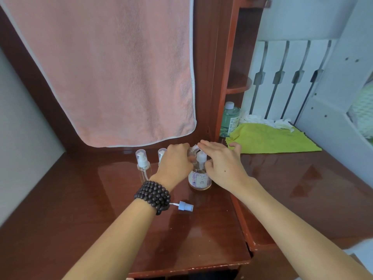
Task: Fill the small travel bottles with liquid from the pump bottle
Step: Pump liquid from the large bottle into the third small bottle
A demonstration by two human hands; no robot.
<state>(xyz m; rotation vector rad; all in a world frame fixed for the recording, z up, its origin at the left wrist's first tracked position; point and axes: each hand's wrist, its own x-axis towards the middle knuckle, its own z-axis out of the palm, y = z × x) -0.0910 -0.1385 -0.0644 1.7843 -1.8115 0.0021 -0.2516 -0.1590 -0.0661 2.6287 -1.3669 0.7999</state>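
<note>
Step in hand, by judgement: dispensing from pump bottle (199, 176) into one small bottle held at its nozzle. Filling not finished; other small bottles untouched.

Far left, on desk (80, 199): capped travel bottle (143, 161), upright. Just right of it, second capped bottle (162, 154), half hidden behind left hand.

Left hand (174, 162), beaded bracelet (154, 197) at wrist: fingers curled round open small bottle (191, 152), held tilted, neck close against pump head. Liquid level inside too blurred to read.

Near left wrist, lying loose on desk: blue spray cap (184, 206) with its tube, presumably off the held bottle.

Centre: pump bottle upright on desk, between both hands, label toward camera.

Right hand (222, 160): fingers straight and together, laid flat over pump head, palm down, thumb tucked at pump neck. Pressing, not gripping.

Next move calls for: straight downward press, neck kept under nozzle, left hand steady. Spill risk if neck drifts.
</note>
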